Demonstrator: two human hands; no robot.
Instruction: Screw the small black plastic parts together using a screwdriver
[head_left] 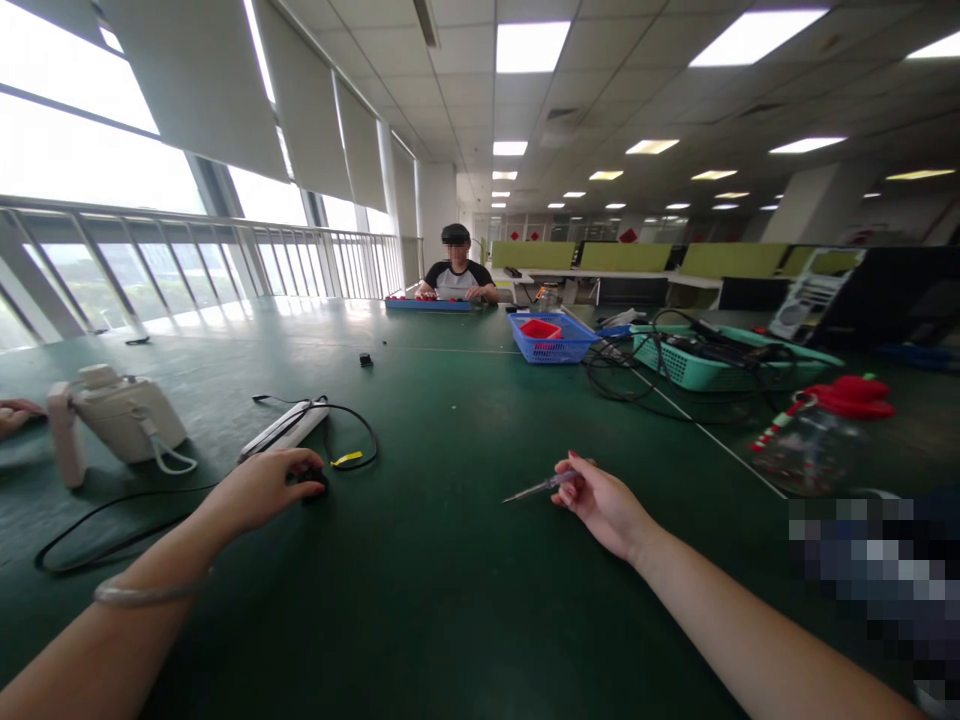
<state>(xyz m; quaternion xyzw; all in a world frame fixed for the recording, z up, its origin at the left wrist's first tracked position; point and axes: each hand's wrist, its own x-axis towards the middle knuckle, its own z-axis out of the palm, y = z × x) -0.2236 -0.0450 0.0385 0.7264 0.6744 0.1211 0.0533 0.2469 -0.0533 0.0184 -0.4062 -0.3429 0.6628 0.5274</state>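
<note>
My left hand [262, 485] rests low over the green table [420, 580], its fingers closed on a small black part [315, 484]. The fingers partly hide that part, so its exact kind is unclear. A silver bangle [150, 592] circles the left wrist. To the right, my right hand [600, 500] pinches a slim screwdriver [536, 488] by its clear handle. The metal shaft points left towards the black part, well apart from it. Just beyond my left hand lies a white bar-shaped device [285, 430] with a black cable [373, 430] and a yellow tag [346, 459].
A beige bottle [124, 415] stands left, near another person's hand [19, 415]. Farther off are a small black block [365, 360], a blue basket [555, 348] and a teal basket [697, 370] of cables. A red-lidded jar [814, 450] stands right. Someone sits opposite behind a blue tray [427, 305].
</note>
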